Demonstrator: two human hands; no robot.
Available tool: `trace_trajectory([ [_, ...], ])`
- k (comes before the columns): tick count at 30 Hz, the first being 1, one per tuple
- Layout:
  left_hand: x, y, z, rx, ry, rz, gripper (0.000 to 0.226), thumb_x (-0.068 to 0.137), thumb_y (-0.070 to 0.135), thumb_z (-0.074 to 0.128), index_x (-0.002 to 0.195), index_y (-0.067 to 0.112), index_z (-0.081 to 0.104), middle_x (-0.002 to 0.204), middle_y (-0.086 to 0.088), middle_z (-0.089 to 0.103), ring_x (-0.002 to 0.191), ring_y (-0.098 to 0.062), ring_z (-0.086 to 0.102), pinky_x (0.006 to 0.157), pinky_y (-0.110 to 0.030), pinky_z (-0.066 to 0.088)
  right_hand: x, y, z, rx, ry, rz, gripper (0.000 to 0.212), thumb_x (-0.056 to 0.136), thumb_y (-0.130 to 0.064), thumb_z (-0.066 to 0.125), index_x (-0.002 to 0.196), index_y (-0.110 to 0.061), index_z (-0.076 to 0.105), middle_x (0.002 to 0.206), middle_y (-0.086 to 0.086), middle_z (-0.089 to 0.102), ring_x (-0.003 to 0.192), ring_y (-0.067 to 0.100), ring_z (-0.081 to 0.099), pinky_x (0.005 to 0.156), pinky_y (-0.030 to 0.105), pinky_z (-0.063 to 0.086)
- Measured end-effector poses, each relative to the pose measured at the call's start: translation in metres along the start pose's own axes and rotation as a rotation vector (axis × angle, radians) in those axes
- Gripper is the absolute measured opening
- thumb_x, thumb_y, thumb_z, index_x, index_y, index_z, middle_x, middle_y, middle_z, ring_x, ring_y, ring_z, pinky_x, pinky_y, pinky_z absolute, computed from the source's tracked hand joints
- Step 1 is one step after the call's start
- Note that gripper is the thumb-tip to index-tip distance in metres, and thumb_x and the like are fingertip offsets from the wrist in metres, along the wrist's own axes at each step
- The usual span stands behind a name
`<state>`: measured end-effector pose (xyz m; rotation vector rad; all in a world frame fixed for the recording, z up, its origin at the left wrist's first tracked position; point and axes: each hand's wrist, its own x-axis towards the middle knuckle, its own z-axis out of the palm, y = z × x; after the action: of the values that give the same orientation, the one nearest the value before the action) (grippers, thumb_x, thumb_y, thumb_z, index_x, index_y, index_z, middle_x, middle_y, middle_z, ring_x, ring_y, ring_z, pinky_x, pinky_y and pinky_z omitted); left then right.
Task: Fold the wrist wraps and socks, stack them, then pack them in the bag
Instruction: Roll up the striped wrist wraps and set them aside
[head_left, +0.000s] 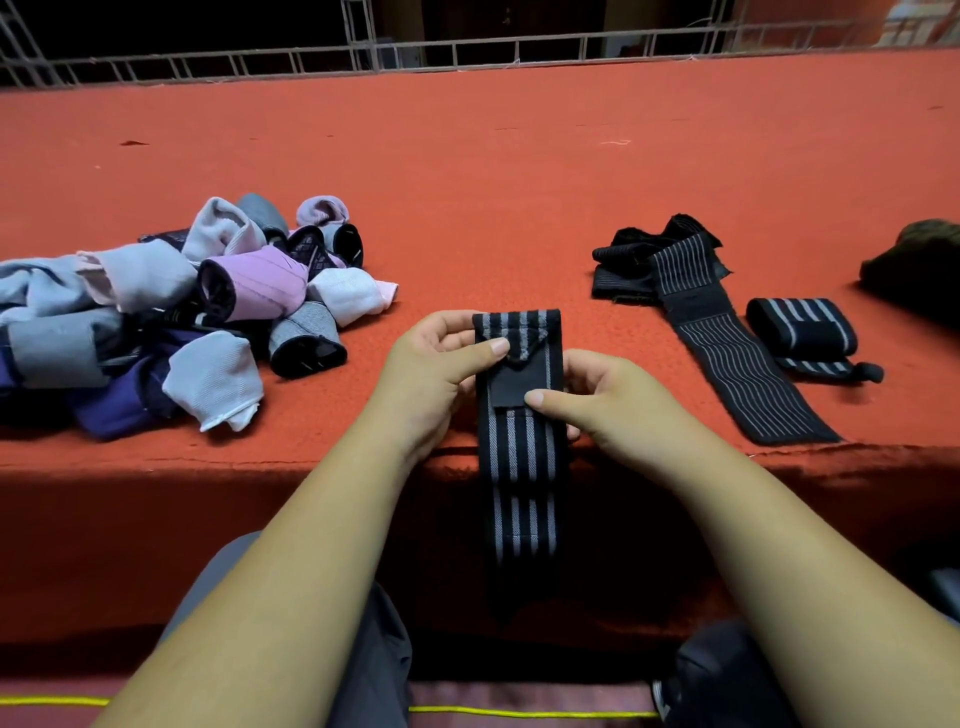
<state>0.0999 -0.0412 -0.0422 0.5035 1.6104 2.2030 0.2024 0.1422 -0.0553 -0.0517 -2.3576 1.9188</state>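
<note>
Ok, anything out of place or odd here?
Nothing damaged or spilled. The black grey-striped wrist wrap, held by left hand and right hand, hangs over the front edge of the red table; the pastel sock pile lies jumbled.

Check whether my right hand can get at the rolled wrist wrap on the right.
Likely yes once freed: the right hand pinches the striped wrap; only a flat wrap lies before the rolled wrist wrap.

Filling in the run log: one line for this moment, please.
step: folding wrist wrap | left hand: holds top | right hand: pinches side | socks: piled left
</note>
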Motion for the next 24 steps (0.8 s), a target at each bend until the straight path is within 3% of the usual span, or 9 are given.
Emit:
trace_trajectory([
  [2,-0.001,0.000,-0.002,-0.016,-0.067,-0.032,0.041,0.094,-0.004,0.071,0.133,-0.008,0.057,0.124,-0.028,0.072,0.117,-0.039,0.071,0.103,-0.048,0.057,-0.001,0.000,0.000,-0.021,0.023,-0.033,0.017,0.100,-0.009,0.071,0.116,-0.017,0.075,0.100,0.009,0.079,0.072,0.012,0.067,0.065,0.029,0.051],
  [4,-0.002,0.001,-0.005,0.052,-0.144,-0.082,0.039,0.095,-0.003,0.072,0.131,-0.005,0.059,0.124,-0.026,0.073,0.118,-0.039,0.071,0.104,-0.049,0.056,0.000,0.001,0.001,-0.029,0.067,-0.058,0.019,0.100,-0.010,0.072,0.118,-0.016,0.075,0.109,0.011,0.080,0.091,0.030,0.077,0.080,0.048,0.058],
  [7,-0.005,0.003,-0.010,0.263,-0.203,-0.101,0.029,0.094,-0.003,0.073,0.121,0.003,0.065,0.112,-0.017,0.078,0.103,-0.030,0.077,0.086,-0.037,0.060,0.000,0.005,0.003,-0.067,0.133,-0.078,0.014,0.098,-0.015,0.075,0.112,-0.017,0.076,0.108,0.007,0.081,0.104,0.033,0.076,0.095,0.058,0.059],
  [9,-0.006,0.004,-0.010,0.300,-0.195,-0.075,0.028,0.093,-0.005,0.072,0.119,0.004,0.065,0.106,-0.014,0.079,0.096,-0.025,0.077,0.076,-0.029,0.059,0.001,0.003,0.002,-0.121,0.183,-0.105,0.008,0.097,-0.018,0.076,0.105,-0.018,0.076,0.100,0.003,0.080,0.093,0.024,0.077,0.088,0.050,0.061],
  [12,-0.002,0.003,-0.006,0.284,-0.127,0.013,0.032,0.091,-0.008,0.072,0.122,-0.001,0.064,0.109,-0.020,0.078,0.098,-0.030,0.076,0.082,-0.034,0.061,0.003,-0.003,0.004,-0.093,0.233,-0.127,0.003,0.099,-0.016,0.074,0.101,-0.018,0.075,0.085,-0.006,0.076,0.076,0.009,0.066,0.070,0.030,0.053],
  [15,0.006,0.002,-0.003,0.210,-0.029,0.070,0.033,0.091,-0.009,0.073,0.122,-0.002,0.064,0.111,-0.022,0.078,0.101,-0.035,0.076,0.089,-0.042,0.061,0.006,-0.005,0.006,-0.020,0.233,-0.066,0.011,0.105,-0.019,0.066,0.109,-0.018,0.075,0.093,0.013,0.078,0.077,0.022,0.066,0.072,0.042,0.054],
  [17,0.012,0.002,-0.004,0.185,0.024,0.078,0.032,0.091,-0.008,0.073,0.121,0.000,0.065,0.110,-0.020,0.078,0.101,-0.035,0.077,0.089,-0.043,0.062,0.007,-0.003,0.005,-0.057,0.211,-0.034,0.016,0.108,-0.021,0.061,0.115,-0.021,0.076,0.100,0.013,0.080,0.083,0.028,0.072,0.077,0.049,0.057],
  [21,0.015,0.000,-0.007,0.194,0.008,0.064,0.031,0.093,-0.011,0.068,0.123,0.000,0.065,0.113,-0.018,0.079,0.101,-0.031,0.076,0.087,-0.037,0.061,0.009,-0.003,0.005,-0.024,0.219,-0.025,0.024,0.108,-0.013,0.058,0.122,-0.023,0.075,0.088,0.003,0.080,0.072,0.008,0.070,0.067,0.026,0.053],
  [24,0.015,-0.001,-0.009,0.237,-0.025,0.082,0.033,0.092,-0.011,0.069,0.122,0.003,0.067,0.116,-0.018,0.078,0.112,-0.036,0.074,0.098,-0.045,0.059,0.010,-0.001,0.003,0.117,0.211,0.010,0.031,0.108,-0.005,0.054,0.129,-0.019,0.071,0.073,-0.007,0.070,0.058,0.000,0.060,0.057,0.017,0.047],
])
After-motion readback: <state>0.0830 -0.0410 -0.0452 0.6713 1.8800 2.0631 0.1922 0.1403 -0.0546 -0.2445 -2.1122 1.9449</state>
